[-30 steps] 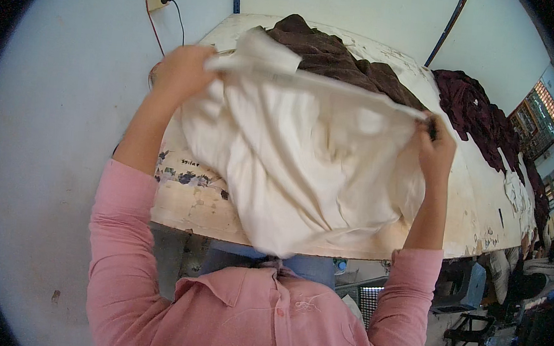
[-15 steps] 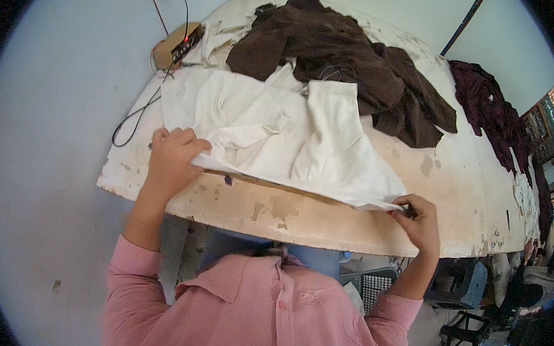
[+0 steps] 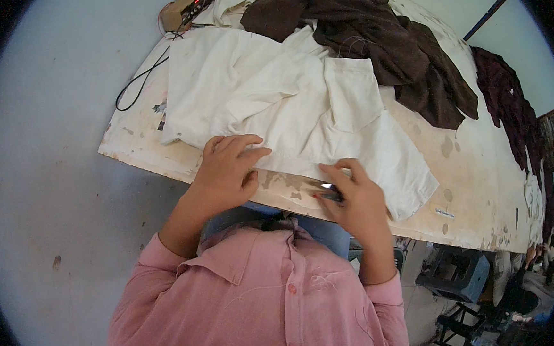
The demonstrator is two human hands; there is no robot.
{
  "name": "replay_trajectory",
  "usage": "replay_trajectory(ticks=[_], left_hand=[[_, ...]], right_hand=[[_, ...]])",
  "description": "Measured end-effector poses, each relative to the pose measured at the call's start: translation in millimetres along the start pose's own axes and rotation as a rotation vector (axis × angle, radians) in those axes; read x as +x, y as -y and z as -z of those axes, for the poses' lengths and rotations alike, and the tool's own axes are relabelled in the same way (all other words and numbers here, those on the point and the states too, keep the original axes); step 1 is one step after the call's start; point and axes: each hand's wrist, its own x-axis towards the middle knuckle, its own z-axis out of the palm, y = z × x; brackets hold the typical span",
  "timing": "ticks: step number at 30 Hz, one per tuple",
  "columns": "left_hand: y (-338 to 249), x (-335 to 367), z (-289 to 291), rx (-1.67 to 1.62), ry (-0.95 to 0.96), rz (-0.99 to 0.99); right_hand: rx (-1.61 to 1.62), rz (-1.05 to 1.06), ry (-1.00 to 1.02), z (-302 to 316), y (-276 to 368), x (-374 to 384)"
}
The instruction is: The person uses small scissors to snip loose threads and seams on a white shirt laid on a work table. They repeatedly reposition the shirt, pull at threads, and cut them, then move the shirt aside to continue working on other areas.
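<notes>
White garment: spread in loose folds on the table (image 3: pixel 424 135), the garment (image 3: pixel 275 108) lying toward the near edge and running to the left end.
Left hand: (image 3: pixel 229 169) palm down by the table's near edge, fingers bent over the garment's hem, thumb apart from them. Cannot tell whether any cloth is caught beneath.
Right hand: (image 3: pixel 355 198) also by the near edge, thumb and fingers pinching a small metal tool (image 3: pixel 332 191), forefinger at the hem. Tool blurred; small snips, probably.
Hem risk: the tool sits just beside the cloth. A slip of the wrist could nick or snag the fabric.
Finger risk: hands work near each other; a metal point turned inward could prick the left hand.
Slack risk: folds lie unflattened behind the hem. A second layer could creep under the tool unnoticed.
Edge risk: the garment's lower right corner lies close to the table's near edge; a tug toward the body could drag it over.
Dark brown garment: (image 3: pixel 364 31) toward the table's far side, against the white one. Lint or stray threads might transfer.
Black cable: (image 3: pixel 143 77) looped past the table's left edge; a sweep of cloth leftward could hook it.
</notes>
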Motion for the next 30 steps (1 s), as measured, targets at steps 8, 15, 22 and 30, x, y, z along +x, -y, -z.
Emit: replay_trajectory(ticks=[8,15,22,30], left_hand=[[34,30,22,-0.317,0.018,0.059],[9,54,56,-0.481,0.105,-0.097],[-5,55,60,-0.442,0.003,0.037],[-15,54,43,-0.744,-0.038,0.196]], right_hand=[[0.556,-0.422,-0.084,5,-45,21],[0.09,0.046,0.024,-6,-7,35],[0.293,0.02,-0.028,29,-1,39],[0.129,0.201,-0.175,16,15,41]])
